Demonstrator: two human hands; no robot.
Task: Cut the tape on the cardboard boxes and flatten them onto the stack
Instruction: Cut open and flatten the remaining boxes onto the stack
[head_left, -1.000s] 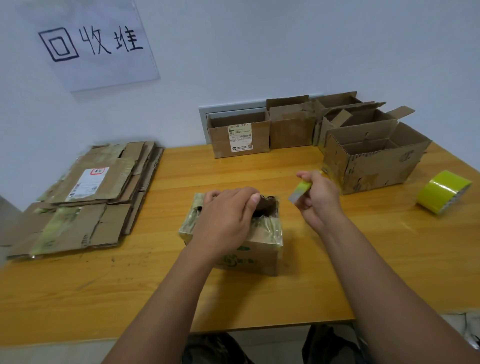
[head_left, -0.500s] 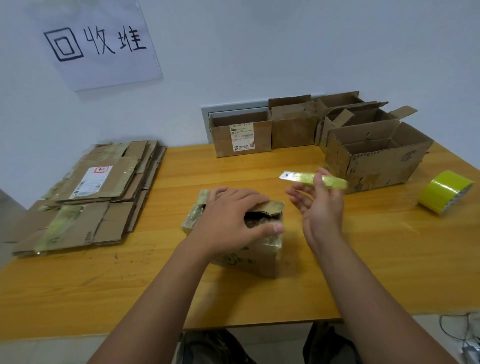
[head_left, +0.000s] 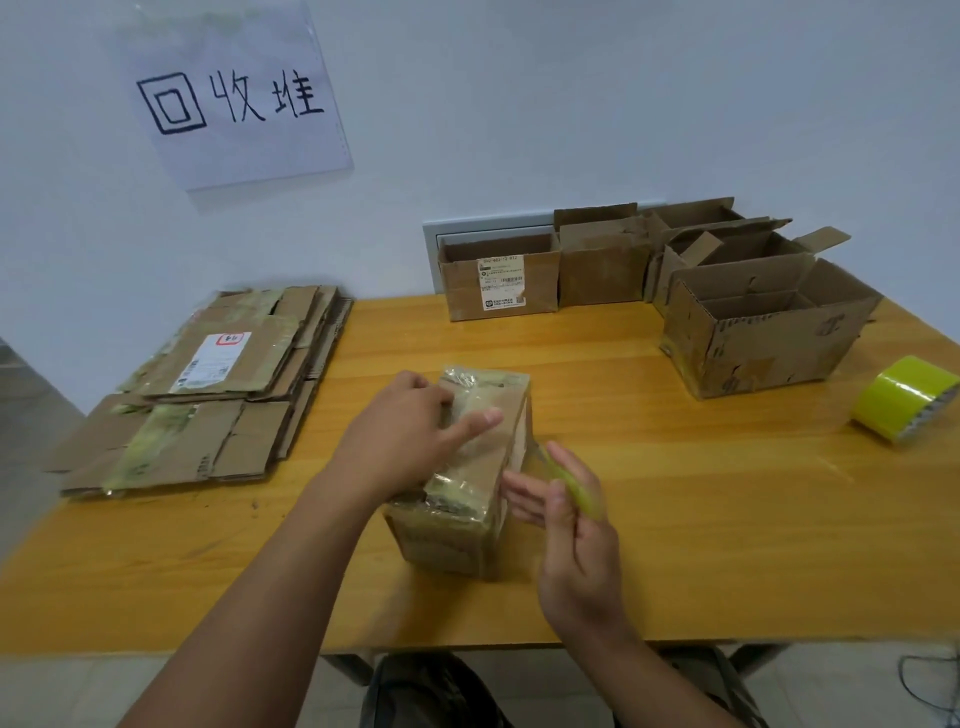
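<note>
taped box: a small cardboard box (head_left: 470, 475) wrapped in glossy clear tape stands mid-table near the front edge, its long axis running from near the person toward the far right, taped top face up
left hand: the left hand (head_left: 402, 441) lies over the box's far left upper part, fingers curled on its top and the thumb stretched across the taped face, holding it steady
right hand: the right hand (head_left: 569, 525) sits just right of the box, fingers fairly straight and loosely spread, with a yellow-green utility knife (head_left: 574, 486) held between thumb and fingers
key relation: the box lies to the left of the knife hand and touching or nearly touching its fingertips; the knife's tip points up and away along the box's right side, so the right hand is the nearer one for a cut along the long seam, I judge
stack: flattened cardboard stack (head_left: 208, 395) lies at the table's left end, well apart from the box, on the left hand's side
waiting boxes: open cardboard boxes (head_left: 758, 317) stand at the far right by the wall; a roll of yellow-green tape (head_left: 904, 397) lies right of them
table: wooden table (head_left: 727, 519)
hard to make out: both hands and the box are motion-blurred; whether a blade is out, and whether it touches the tape, cannot be told; the box's right side is partly hidden by fingers
</note>
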